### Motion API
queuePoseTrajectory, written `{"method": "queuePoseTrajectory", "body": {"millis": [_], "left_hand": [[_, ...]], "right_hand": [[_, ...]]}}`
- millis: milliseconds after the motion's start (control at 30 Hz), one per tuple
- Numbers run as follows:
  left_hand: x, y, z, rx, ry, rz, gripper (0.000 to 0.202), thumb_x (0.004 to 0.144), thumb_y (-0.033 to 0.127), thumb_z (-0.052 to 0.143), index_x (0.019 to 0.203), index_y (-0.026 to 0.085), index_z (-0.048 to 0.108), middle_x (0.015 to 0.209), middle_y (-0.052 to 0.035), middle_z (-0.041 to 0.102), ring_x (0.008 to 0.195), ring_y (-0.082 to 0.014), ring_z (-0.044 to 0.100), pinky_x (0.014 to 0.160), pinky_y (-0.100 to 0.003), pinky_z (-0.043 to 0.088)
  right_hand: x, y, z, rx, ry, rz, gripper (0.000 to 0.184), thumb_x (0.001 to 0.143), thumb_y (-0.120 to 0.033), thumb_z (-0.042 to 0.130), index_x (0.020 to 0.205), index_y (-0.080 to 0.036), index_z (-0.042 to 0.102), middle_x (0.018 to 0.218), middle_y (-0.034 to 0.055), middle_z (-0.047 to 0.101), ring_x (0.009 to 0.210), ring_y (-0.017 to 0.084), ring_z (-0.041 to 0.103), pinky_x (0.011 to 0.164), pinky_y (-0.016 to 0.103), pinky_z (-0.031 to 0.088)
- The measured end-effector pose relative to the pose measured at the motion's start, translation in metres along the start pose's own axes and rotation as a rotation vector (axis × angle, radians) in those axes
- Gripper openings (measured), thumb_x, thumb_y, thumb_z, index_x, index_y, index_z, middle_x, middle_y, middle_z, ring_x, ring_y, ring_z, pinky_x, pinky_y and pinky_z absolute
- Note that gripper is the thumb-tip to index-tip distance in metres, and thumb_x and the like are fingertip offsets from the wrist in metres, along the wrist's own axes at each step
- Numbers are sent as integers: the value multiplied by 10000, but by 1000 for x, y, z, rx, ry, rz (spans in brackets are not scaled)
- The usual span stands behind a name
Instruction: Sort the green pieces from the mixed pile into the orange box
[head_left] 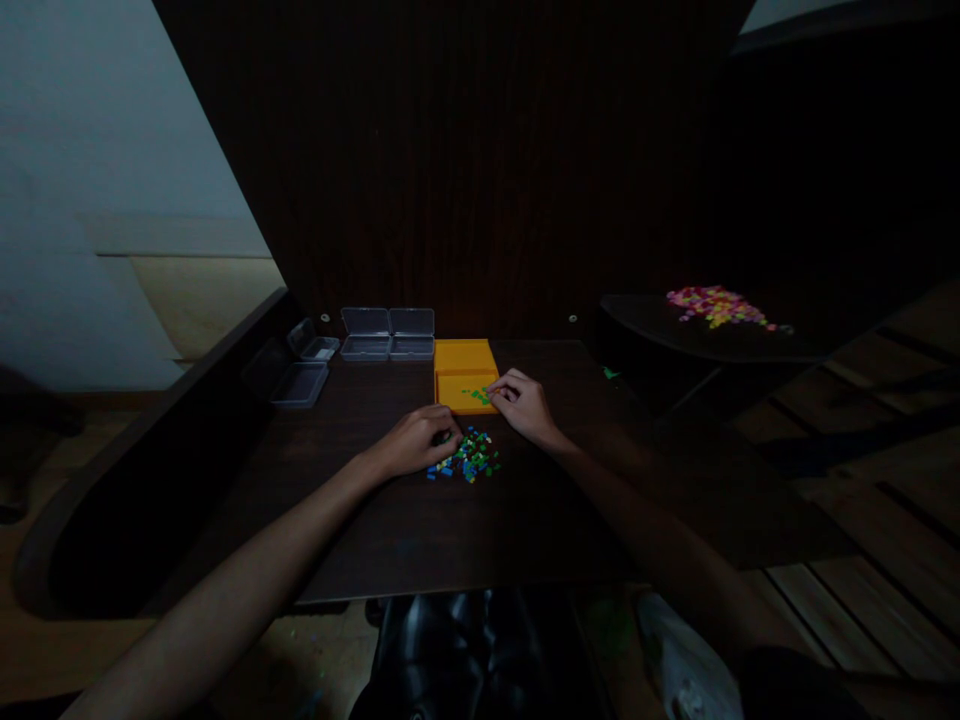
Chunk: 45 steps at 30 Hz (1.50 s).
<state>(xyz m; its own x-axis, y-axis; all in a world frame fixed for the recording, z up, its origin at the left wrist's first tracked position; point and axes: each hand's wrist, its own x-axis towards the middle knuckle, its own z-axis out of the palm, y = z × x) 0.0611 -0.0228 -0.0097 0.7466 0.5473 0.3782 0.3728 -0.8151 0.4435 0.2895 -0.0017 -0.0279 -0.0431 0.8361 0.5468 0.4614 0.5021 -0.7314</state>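
A small heap of tiny plastic bricks (471,456) in green, blue, white, red and yellow lies on the dark table. My left hand (421,440) rests at the heap's left side, its fingers curled; what they hold, if anything, is hidden. Just behind the heap stands an open yellow case (463,355), its lid laid back. Several green bricks (478,396) lie in its front half. Over the case's right edge, my right hand (526,408) has thumb and fingertips pinched together close to those green pieces. Whatever is in the pinch is too small to name.
Clear plastic boxes with raised lids (388,347) stand left of the yellow case, with more clear boxes (300,383) farther left. Pink and yellow small pieces (720,306) are heaped on a dark side shelf (645,320). A tall dark panel (465,180) closes off the back.
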Motion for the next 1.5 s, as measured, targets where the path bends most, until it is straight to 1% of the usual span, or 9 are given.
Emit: {"method": "queuePoseTrajectory", "body": {"millis": [167, 267, 433, 600, 733, 933, 1133, 1333, 1500], "left_hand": [[0, 1, -2, -22, 56, -10, 143, 891, 197, 526, 836, 163, 653, 787, -35, 620, 747, -148, 588, 716, -255, 457], [1, 1, -3, -44, 138, -42, 137, 893, 213, 537, 842, 165, 655, 775, -29, 617, 739, -148, 585, 704, -257, 458], [2, 0, -5, -69, 273, -110, 143, 898, 246, 554, 845, 169, 661, 759, -21, 605, 737, -150, 584, 712, -265, 457], [2, -4, -3, -110, 328, -156, 160, 913, 276, 541, 857, 167, 645, 798, -27, 621, 745, -150, 594, 710, -267, 459], [3, -5, -2, -110, 334, -182, 184, 931, 303, 521, 870, 172, 635, 819, -31, 620, 771, -158, 598, 722, -273, 460], [3, -2, -2, -128, 299, -189, 210, 945, 329, 506, 877, 172, 629, 833, -34, 616, 789, -163, 597, 751, -284, 461], [3, 0, -2, -141, 266, -176, 231, 953, 352, 498, 881, 173, 625, 835, -36, 614, 798, -167, 593, 757, -287, 458], [4, -1, -1, -175, 256, -169, 247, 954, 362, 502, 890, 164, 634, 839, -40, 615, 791, -164, 590, 763, -286, 459], [4, -1, 0, -183, 263, -176, 260, 956, 379, 503, 901, 164, 638, 854, -44, 624, 811, -169, 596, 780, -293, 466]], "right_hand": [[-2, -3, -2, -15, -60, -55, 91, 768, -157, 590, 725, -168, 670, 676, -2, 559, 586, 104, 496, 525, 227, 362], [-5, -8, -3, -14, -128, -148, 92, 770, -152, 588, 733, -167, 671, 683, 2, 576, 592, 107, 505, 533, 230, 366], [-9, -17, -4, -59, -207, -268, 65, 761, -177, 629, 793, -171, 685, 666, -9, 533, 573, 106, 477, 561, 248, 381], [-11, -21, -1, -113, -218, -353, 113, 798, -244, 647, 883, -180, 686, 682, -7, 533, 588, 116, 464, 600, 268, 401], [-13, -23, 3, -145, -233, -414, 140, 827, -252, 637, 937, -186, 694, 734, 13, 576, 640, 131, 493, 671, 292, 426], [-14, -26, 5, -205, -295, -365, 161, 856, -264, 608, 979, -224, 704, 788, 24, 617, 700, 152, 536, 763, 329, 433], [-13, -26, 6, -206, -260, -375, 184, 877, -271, 601, 1027, -215, 691, 782, 23, 624, 694, 148, 539, 743, 320, 423], [-14, -24, 8, -182, -233, -468, 162, 924, -267, 571, 981, -205, 710, 799, 29, 634, 701, 140, 554, 725, 307, 426], [-13, -25, 8, -194, -258, -420, 168, 927, -285, 566, 991, -221, 707, 821, 35, 639, 735, 153, 562, 742, 316, 439]]}}
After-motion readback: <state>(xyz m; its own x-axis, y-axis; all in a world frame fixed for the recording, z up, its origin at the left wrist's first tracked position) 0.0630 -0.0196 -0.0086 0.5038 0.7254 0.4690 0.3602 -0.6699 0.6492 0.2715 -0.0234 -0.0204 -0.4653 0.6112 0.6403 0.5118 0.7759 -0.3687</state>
